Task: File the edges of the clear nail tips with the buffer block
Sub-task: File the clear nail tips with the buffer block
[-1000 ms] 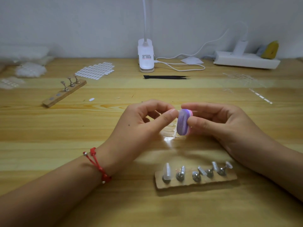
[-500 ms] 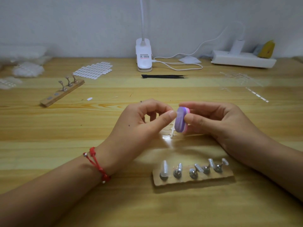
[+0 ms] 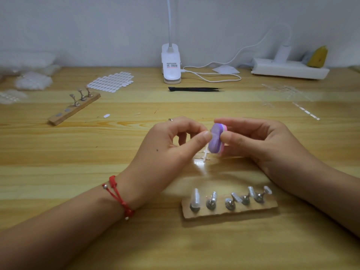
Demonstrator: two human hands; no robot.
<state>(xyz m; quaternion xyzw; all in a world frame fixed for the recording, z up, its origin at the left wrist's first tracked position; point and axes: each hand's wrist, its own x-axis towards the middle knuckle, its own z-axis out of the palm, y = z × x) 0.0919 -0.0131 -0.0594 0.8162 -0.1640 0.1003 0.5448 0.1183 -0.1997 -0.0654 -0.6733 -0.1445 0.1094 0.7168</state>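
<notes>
Pinching buffer (image 3: 215,140) in our right hand (image 3: 259,145) above the table (image 3: 78,152); our left hand (image 3: 171,145) is pinching a tip, hidden in the fingers, against its purple face. We are judging filing underway; next, turning the tip lightly

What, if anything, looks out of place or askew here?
One loose white oval piece lies alone on the table, apart from the sheet of ovals. On the near wooden holder the stands lean at differing angles. Nothing looks spilled or broken.
</notes>
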